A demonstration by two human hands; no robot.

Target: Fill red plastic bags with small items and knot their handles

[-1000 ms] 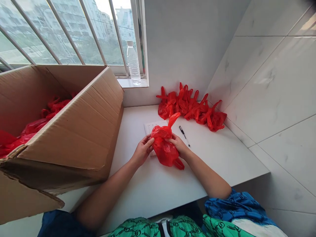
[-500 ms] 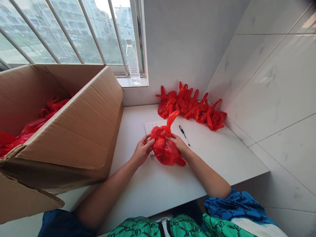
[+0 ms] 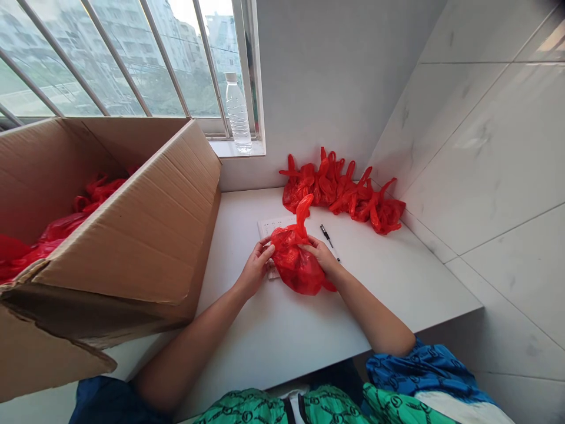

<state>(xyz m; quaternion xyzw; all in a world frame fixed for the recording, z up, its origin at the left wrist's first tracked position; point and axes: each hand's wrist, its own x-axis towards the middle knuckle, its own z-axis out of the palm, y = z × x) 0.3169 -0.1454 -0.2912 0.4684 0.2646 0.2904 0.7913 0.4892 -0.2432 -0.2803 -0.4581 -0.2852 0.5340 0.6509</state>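
A small red plastic bag (image 3: 296, 262), knotted with one handle sticking up, rests on the white counter (image 3: 388, 277) between both my hands. My left hand (image 3: 257, 268) grips its left side with the fingers curled on the plastic. My right hand (image 3: 324, 257) holds its right side, thumb pressed on the top. Under the bag lies a white sheet of paper (image 3: 274, 225).
A row of several tied red bags (image 3: 344, 194) lies along the back wall. A black pen (image 3: 327, 234) sits right of the paper. A large open cardboard box (image 3: 110, 235) with red bags inside stands at the left. A water bottle (image 3: 238, 112) is on the window sill.
The bag has been lowered and turned a little between my hands; its lower tail has swung right and its upright handle has shifted left. Both hands have stayed on it.
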